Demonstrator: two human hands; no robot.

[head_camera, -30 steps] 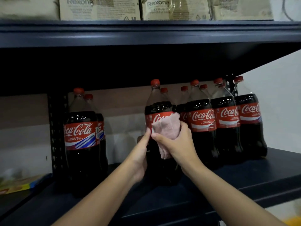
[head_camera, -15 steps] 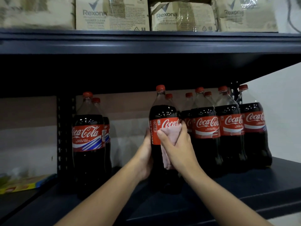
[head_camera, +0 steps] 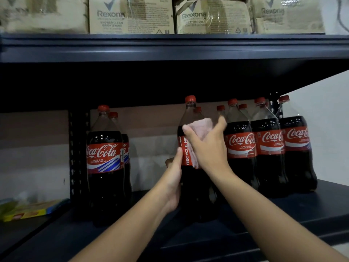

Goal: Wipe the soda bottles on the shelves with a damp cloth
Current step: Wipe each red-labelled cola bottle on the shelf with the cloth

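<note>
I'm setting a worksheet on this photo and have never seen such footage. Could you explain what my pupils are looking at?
There is no machine here. A camera worn on a person's head looks forward and down at their own arms. The left hand holds a cola bottle steady on a dark shelf. The right hand presses a pink cloth against the bottle's shoulder. More bottles stand on both sides, and cardboard boxes sit on the shelf above.

Dark shelf point(head_camera: 283, 210) bearing cola bottles point(head_camera: 268, 148)
</note>
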